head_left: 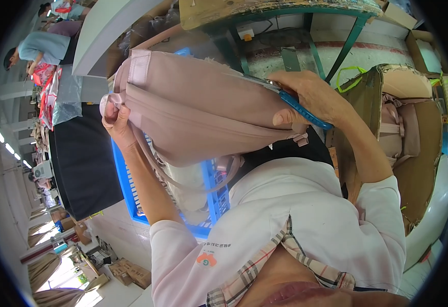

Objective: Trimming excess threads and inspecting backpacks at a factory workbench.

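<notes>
A dusty-pink fabric bag [183, 102] with long straps hangs across my front, held up between both arms. At its upper left, my left hand [119, 122] is closed around the bag's edge and a strap loop, thumb on top. My right hand [308, 97] is closed on a pair of blue-handled scissors [303, 110]. Their metal blades point left and lie over the bag's upper right edge. Whether the blades are apart cannot be made out. The right thumb lies against the bag's fabric. A loose strap [157, 166] dangles below the left hand.
Below the bag stands a blue plastic crate [211, 187] with pale material inside. On the right, a cardboard box [367, 110] holds similar pink pieces. A worn table [285, 9] with green legs stands at the top. Other people [50, 43] work at the far left.
</notes>
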`<state>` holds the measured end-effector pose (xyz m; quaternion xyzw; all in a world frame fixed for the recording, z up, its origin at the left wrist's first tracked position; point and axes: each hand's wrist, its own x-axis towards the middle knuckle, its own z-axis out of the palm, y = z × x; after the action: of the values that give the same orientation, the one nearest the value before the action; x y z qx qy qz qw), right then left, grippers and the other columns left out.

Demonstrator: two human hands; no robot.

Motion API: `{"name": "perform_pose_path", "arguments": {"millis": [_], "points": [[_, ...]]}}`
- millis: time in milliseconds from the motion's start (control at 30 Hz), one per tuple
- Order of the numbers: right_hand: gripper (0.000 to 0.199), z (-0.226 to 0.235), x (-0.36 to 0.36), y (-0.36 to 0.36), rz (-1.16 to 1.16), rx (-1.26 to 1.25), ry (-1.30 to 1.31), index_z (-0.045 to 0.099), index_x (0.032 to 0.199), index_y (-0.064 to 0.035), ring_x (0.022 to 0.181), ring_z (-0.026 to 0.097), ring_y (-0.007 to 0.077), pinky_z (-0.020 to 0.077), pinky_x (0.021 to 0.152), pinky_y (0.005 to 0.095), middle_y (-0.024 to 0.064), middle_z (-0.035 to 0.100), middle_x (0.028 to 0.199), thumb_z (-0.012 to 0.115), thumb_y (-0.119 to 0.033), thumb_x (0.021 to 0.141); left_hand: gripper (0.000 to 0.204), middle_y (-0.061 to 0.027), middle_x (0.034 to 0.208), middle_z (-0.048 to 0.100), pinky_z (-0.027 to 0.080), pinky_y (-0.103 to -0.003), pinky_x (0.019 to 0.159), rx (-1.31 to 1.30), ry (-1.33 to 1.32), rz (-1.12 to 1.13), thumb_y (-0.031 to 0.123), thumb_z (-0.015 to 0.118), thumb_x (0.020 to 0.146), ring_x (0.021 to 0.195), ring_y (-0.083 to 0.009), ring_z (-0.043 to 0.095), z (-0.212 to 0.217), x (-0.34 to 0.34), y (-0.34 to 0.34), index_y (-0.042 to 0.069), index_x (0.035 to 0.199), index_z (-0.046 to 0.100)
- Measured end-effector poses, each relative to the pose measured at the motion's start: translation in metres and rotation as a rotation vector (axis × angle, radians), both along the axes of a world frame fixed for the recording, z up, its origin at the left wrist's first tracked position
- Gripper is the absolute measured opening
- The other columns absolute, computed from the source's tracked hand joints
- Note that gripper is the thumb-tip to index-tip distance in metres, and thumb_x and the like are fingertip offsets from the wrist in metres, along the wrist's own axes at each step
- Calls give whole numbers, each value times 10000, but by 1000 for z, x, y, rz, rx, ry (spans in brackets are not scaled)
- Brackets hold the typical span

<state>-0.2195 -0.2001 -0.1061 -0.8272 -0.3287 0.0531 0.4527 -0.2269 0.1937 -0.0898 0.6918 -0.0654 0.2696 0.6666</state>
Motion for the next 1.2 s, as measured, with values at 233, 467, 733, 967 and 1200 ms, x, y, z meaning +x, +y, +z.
{"name": "perform_pose_path", "arguments": {"millis": [233, 467, 733, 967, 1200], "points": [[526, -1, -10, 11, -80, -24, -122, 515, 884, -8, 549, 518, 328, 407, 523, 364, 134, 516, 553, 687, -438, 634, 403, -56, 926, 591, 431, -269, 790, -21, 3, 55, 64, 721, 649, 826, -145, 553, -11, -7, 10, -4, 1010, 554], [523, 13, -9, 18, -56, -42, -158, 511, 908, -8, 596, 545, 311, 422, 551, 359, 132, 551, 647, 673, -436, 654, 374, -60, 926, 592, 452, -282, 774, -99, 19, -4, 70, 715, 652, 813, -163, 565, -12, -13, -1, 23, 987, 553], [531, 20, -4, 29, -54, -69, -116, 511, 913, -3, 612, 555, 297, 426, 568, 356, 142, 563, 684, 663, -446, 663, 427, -43, 929, 574, 449, -281, 780, -175, -10, -29, 75, 725, 648, 812, -150, 548, -10, -16, -15, 34, 1021, 521], [582, 19, -3, 32, -31, -45, -96, 512, 969, -11, 577, 467, 270, 383, 528, 335, 141, 481, 653, 689, -443, 622, 433, -45, 937, 564, 450, -287, 786, -227, 14, -46, 59, 719, 652, 828, -153, 548, -9, -25, -11, 45, 1030, 508], [599, 25, 1, 40, -51, -55, -115, 519, 917, -13, 578, 534, 304, 418, 555, 358, 114, 523, 600, 660, -517, 626, 396, -40, 899, 572, 456, -278, 763, -207, 39, -44, 76, 720, 654, 790, -150, 556, 0, -25, -24, 45, 989, 511]]}}
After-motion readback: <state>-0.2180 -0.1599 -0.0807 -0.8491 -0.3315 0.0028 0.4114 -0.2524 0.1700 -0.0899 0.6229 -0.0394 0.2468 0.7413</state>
